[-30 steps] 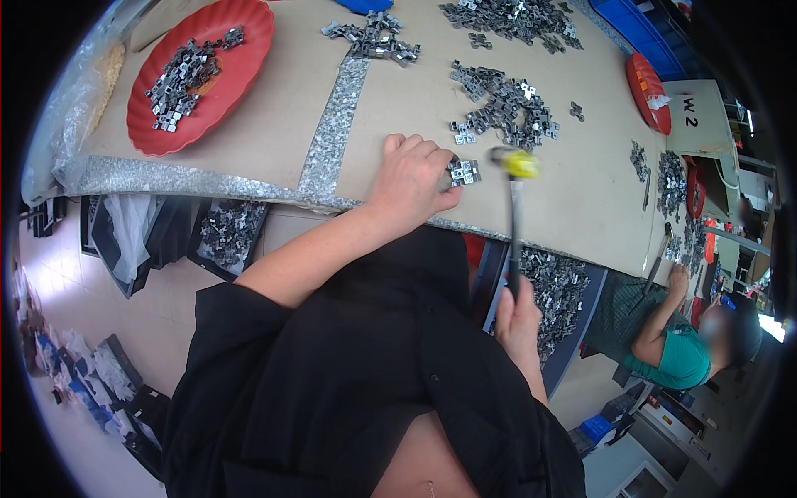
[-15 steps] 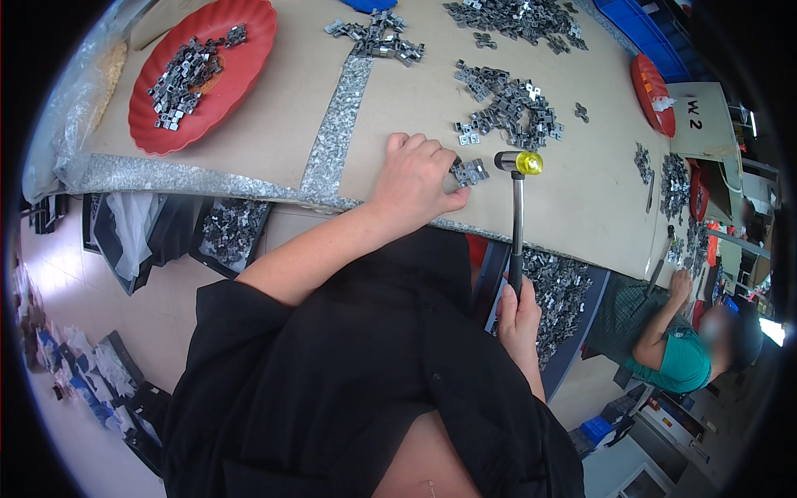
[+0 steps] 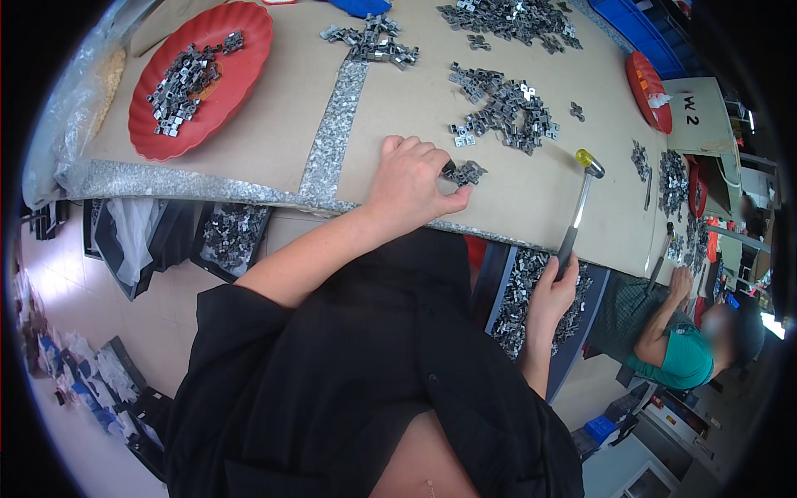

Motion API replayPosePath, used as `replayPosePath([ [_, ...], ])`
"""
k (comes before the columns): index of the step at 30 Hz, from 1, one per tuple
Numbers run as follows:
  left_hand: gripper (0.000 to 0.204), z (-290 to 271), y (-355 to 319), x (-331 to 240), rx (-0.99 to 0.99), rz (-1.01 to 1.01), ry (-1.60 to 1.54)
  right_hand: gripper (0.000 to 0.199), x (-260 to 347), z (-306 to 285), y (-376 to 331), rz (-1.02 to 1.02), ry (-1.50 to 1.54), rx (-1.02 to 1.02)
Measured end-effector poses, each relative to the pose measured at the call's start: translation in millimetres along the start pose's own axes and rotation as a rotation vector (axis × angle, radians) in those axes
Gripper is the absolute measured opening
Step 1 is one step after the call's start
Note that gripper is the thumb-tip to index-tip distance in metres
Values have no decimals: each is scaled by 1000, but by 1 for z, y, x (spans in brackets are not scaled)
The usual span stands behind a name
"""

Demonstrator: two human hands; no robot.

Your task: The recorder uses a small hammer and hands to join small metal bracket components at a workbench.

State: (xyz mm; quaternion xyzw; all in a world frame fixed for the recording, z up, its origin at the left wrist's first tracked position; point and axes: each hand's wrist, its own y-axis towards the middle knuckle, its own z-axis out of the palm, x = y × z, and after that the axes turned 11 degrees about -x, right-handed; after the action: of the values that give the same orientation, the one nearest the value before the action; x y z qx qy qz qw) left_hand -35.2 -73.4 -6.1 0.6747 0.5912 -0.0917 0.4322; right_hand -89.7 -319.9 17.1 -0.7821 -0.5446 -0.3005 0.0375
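Observation:
My left hand (image 3: pixel 411 184) rests low over the bench near its front edge, fingers curled and thumb toward the right. A dark piece (image 3: pixel 449 168) shows between finger and thumb, mostly hidden by the hand. Right at the fingertips is a small grey metal clip cluster (image 3: pixel 470 173). In my right hand (image 3: pixel 554 292) is a hammer (image 3: pixel 579 203), gripped by its dark handle. Its shiny shaft leans up and right, and the head with a yellow face is over the bench, well right of the metal cluster. Loose metal clips (image 3: pixel 506 108) lie in a pile beyond my left hand.
A red scalloped plate (image 3: pixel 249 91) holding metal clips sits at the left. More clip piles (image 3: pixel 374 40) lie farther back. Bins of clips (image 3: pixel 228 236) stand below the bench edge. A co-worker in a green top (image 3: pixel 682 357) is at the right, near another red dish (image 3: pixel 656 104).
My right hand has moved up and right, swinging the hammer head away from the metal cluster. The left hand stays almost in place, and the metal cluster at its fingertips has shifted slightly.

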Motion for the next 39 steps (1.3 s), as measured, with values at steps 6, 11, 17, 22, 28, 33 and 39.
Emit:
replayPosePath([
  [6, 35, -42, 9, 22, -340, 25, 65, 37, 6, 12, 18, -218, -222, -56],
  [11, 33, -127, 27, 83, -771, -58, 739, 26, 21, 10, 27, -385, -331, -150],
  [17, 34, -67, 40, 78, -399, 8, 324, 14, 74, 36, 24, -433, 92, 88],
  [22, 39, -27, 109, 107, -488, -64, 351, 12, 95, 55, 21, -554, 189, 151],
  [28, 42, -11, 107, 88, 24, -44, 465, 11, 90, 60, 19, -498, 246, 237],
  [33, 42, -10, 59, 58, 23, 80, 337, 11, 86, 55, 22, -457, 260, 269],
  [39, 30, -27, 48, 49, -142, 100, -13, 11, 99, 57, 27, -499, 297, 255],
])
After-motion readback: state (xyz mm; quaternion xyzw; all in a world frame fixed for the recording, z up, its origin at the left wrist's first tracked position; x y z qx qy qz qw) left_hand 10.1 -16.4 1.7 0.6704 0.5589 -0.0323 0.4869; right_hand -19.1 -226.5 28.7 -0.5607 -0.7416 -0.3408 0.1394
